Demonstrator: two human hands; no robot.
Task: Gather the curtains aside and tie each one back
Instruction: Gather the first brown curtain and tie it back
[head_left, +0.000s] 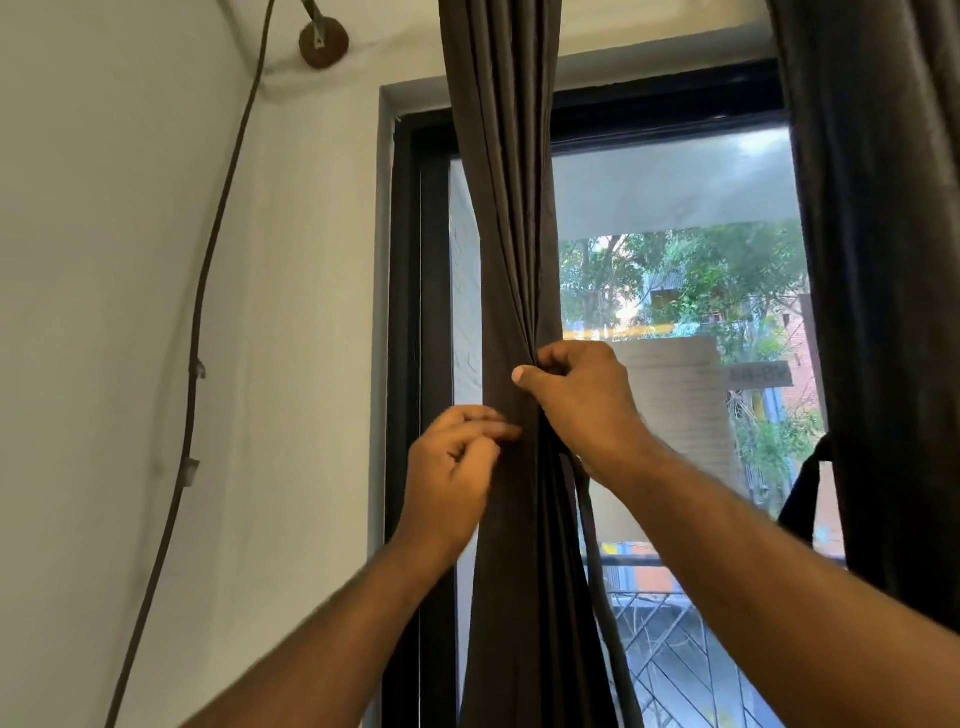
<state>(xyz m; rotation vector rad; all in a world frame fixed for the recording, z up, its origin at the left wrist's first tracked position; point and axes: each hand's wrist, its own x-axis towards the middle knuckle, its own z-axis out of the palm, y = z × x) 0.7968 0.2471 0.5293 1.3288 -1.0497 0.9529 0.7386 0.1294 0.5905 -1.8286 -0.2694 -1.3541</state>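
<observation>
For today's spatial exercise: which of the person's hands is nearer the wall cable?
Left. The left hand is at the curtain's left edge, on the cable's side; the right hand grips its right edge, farther away.

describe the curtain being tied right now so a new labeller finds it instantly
Start at the black-framed window in the white wall. Two dark curtains hang over it; take the left curtain, near the frame's left side. Unlike the right curtain at the picture's edge, it is bunched into a narrow column, gripped by the right hand and left hand.
</observation>
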